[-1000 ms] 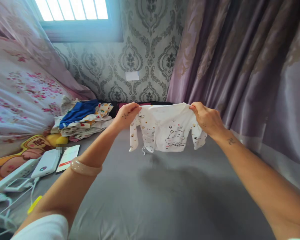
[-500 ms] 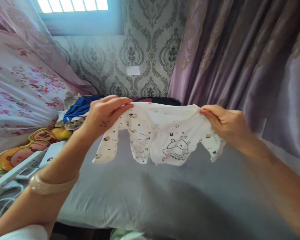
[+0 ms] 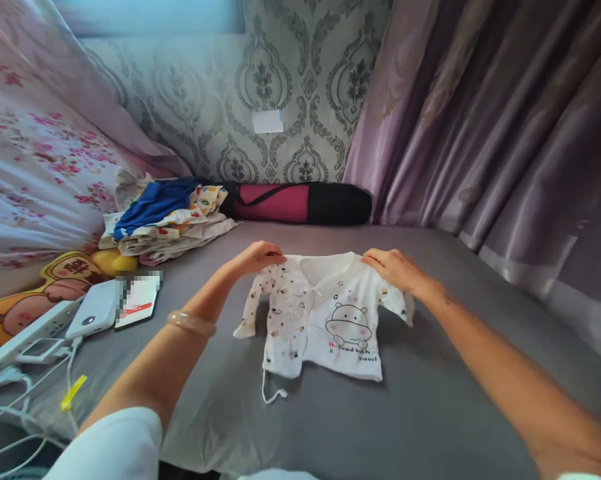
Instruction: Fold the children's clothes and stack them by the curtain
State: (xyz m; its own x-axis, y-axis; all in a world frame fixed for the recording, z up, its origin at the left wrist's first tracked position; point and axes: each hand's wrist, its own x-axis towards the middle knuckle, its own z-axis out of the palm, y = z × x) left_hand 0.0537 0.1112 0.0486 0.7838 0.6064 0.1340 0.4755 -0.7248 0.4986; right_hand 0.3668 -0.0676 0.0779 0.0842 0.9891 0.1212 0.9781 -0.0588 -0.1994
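Observation:
A small white baby shirt (image 3: 325,313) is spread out, front up, on the grey bed sheet (image 3: 420,413). Its front has a hippo print on one side and small scattered prints on the other, and a thin tie string (image 3: 270,397) trails from the lower left corner. My left hand (image 3: 260,257) pinches the shirt at its left shoulder. At the opposite shoulder, my right hand (image 3: 393,267) is closed on the cloth, its arm reaching in from the right. The shirt's sleeves hang outward below both hands.
Folded clothes (image 3: 175,217) are piled at the back left, beside a maroon and black rolled bag (image 3: 290,203). Along the left lie a cartoon cushion (image 3: 35,300), a power strip (image 3: 25,343), a white power bank (image 3: 95,310), a card-like item (image 3: 140,300) and cables. Purple curtains (image 3: 480,133) hang right.
Both hands have brought the shirt down from the air onto the bed, and it now lies flatter. The view has tilted downward, showing the rolled bag and clothes pile more fully.

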